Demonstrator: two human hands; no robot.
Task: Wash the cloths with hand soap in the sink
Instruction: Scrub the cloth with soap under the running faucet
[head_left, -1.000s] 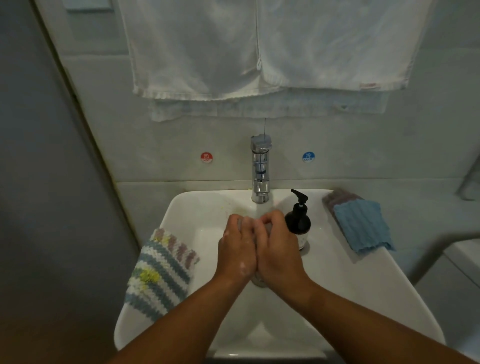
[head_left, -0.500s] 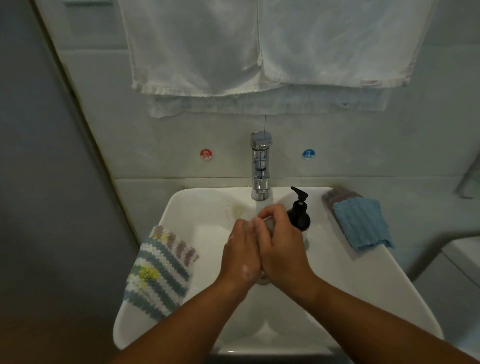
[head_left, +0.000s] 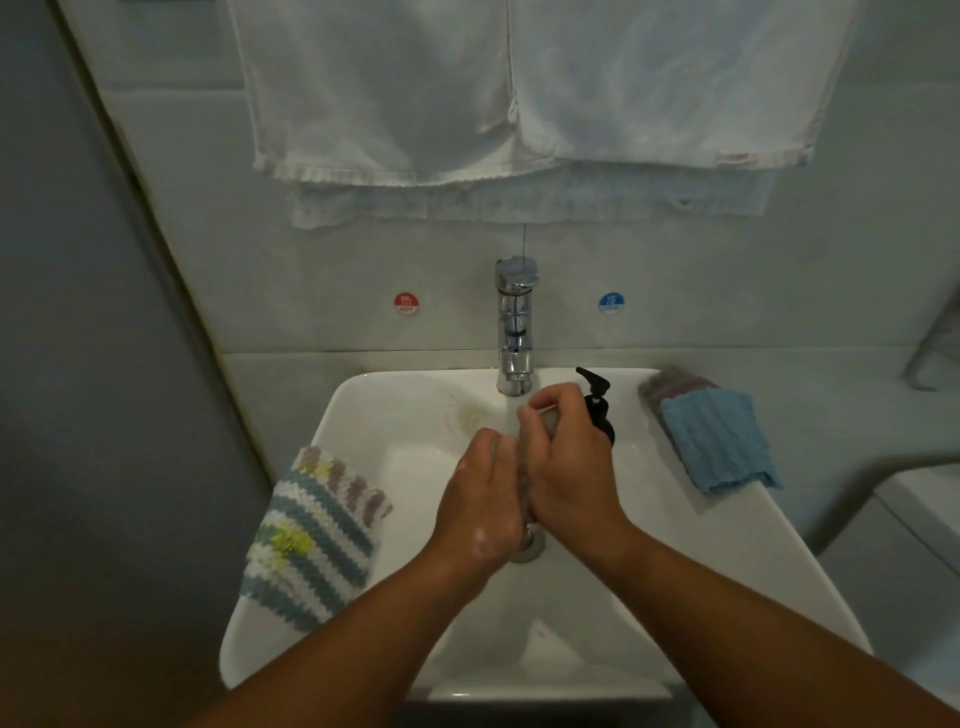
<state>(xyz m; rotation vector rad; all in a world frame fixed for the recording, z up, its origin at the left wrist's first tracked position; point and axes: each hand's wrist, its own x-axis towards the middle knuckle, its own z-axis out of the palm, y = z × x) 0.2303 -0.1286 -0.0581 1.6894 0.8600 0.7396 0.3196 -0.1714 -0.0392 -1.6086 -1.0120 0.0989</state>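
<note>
Over the white sink, my left hand and my right hand press side by side around a small grey cloth. Only a sliver of that cloth shows between the fingers. Both hands grip it under the chrome tap, where water runs down. Soap suds sit on my left hand. The black soap pump bottle stands just behind my right hand. A striped knitted cloth hangs over the sink's left rim. A blue ribbed cloth lies on the right rim over a darker cloth.
White towels hang on the tiled wall above the tap. Red hot and blue cold stickers flank the tap. A grey wall panel closes off the left side. The drain shows below my hands.
My right hand has slid forward toward the tap relative to my left hand, rubbing the cloth between them. The side cloths have not moved.
</note>
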